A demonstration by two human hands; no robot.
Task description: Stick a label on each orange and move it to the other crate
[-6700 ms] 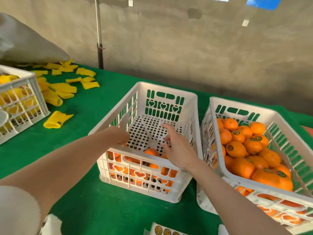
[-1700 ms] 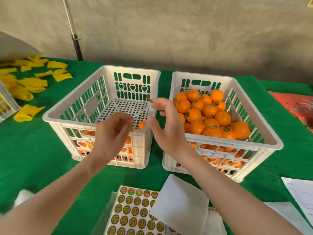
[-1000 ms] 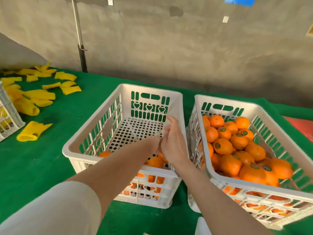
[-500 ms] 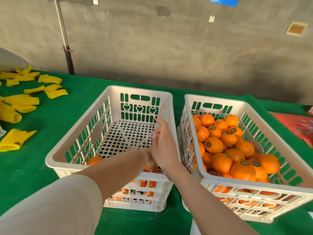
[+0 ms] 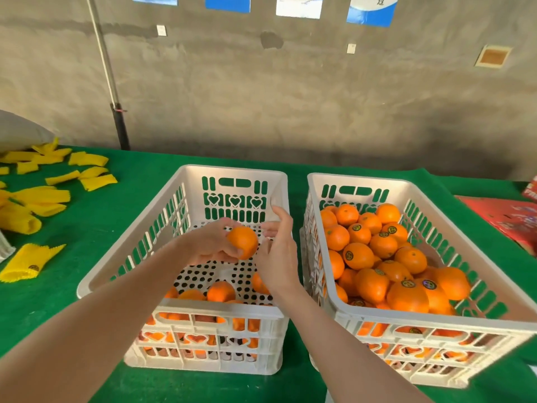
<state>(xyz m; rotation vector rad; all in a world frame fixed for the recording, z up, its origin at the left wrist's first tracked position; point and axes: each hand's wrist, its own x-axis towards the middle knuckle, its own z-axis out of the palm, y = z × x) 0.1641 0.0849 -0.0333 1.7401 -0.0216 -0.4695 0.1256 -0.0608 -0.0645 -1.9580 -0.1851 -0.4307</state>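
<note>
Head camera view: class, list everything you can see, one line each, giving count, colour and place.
left crate: one, white, middle of table
right crate: one, white, beside it
loose oranges: several, orange, near end of left crate
piled oranges: many, orange, several showing labels, in right crate
held orange: one, orange, above left crate
foam sleeves: many, yellow, table's left
table cover: one, green, under everything
box: one, red, right edge
posters: four, blue and white, top of wall
pole: one, pale with dark foot, against wall
left hand: grips held orange
right hand: fingers relaxed, beside held orange
</note>
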